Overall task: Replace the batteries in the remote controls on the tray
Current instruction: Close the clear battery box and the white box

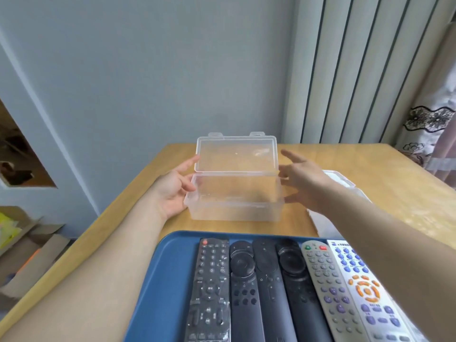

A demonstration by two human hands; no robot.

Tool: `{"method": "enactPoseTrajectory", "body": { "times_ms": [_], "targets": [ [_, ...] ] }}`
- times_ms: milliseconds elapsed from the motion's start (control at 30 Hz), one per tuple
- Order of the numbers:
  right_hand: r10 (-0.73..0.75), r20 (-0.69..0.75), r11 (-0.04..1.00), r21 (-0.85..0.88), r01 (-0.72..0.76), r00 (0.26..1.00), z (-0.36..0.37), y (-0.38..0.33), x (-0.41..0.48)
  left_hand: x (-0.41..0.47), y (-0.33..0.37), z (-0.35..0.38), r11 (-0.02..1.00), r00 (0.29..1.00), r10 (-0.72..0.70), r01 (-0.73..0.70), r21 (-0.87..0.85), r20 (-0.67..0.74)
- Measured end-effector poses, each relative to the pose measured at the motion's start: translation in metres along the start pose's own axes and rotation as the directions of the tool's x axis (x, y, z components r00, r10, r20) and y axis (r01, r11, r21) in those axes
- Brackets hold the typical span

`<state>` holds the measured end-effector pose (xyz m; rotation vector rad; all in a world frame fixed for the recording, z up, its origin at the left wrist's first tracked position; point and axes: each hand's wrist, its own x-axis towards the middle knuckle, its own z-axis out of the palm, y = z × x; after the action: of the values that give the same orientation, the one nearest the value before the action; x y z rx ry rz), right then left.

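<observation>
A blue tray [170, 272] at the near edge of the table carries several remote controls side by side: a black keypad remote [209, 290], three plain black ones [269, 292] and two light grey ones with purple and orange buttons [345, 290]. Behind the tray stands a clear plastic box [234, 206], its hinged lid [237, 154] raised upright; the box looks empty. My left hand [172, 191] lies against the box's left end with fingers spread and relaxed. My right hand [303, 183] hovers by the box's right end, fingers straight, holding nothing.
The wooden table [385, 174] reaches to the grey wall behind. A second clear container [343, 178] lies on the table to the right, partly hidden by my right forearm. Cardboard boxes [29, 253] sit on the floor at left; a curtain [429, 124] hangs at right.
</observation>
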<state>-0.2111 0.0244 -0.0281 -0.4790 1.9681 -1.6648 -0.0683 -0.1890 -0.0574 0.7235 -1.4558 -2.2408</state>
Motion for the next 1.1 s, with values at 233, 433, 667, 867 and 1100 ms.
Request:
{"method": "enactPoseTrajectory", "body": {
  "times_ms": [233,433,667,867,1100],
  "targets": [
    [-0.302,-0.100,0.938,-0.207,0.277,0.948,-0.006,-0.028,0.008,0.003,-0.003,0.016,0.991,0.985,0.040,-0.017,0.134,-0.167],
    [-0.410,0.027,0.810,-0.449,0.377,0.912,-0.003,-0.033,0.033,-0.001,0.000,0.034,0.953,0.963,0.070,0.012,0.304,-0.259],
    [-0.675,0.297,0.214,-0.798,0.564,0.676,-0.001,-0.029,-0.008,-0.008,-0.001,0.037,0.993,0.880,0.112,-0.087,0.074,-0.462],
    [-0.469,0.570,-0.127,-0.799,0.588,0.674,0.009,0.008,-0.060,-0.035,0.015,0.029,0.807,0.941,0.336,-0.306,0.505,0.033],
    [-0.416,0.544,-0.061,-0.816,0.574,0.729,0.005,0.018,-0.059,-0.050,-0.006,0.021,0.349,0.949,0.120,-0.316,0.882,0.292]
  ]
}}
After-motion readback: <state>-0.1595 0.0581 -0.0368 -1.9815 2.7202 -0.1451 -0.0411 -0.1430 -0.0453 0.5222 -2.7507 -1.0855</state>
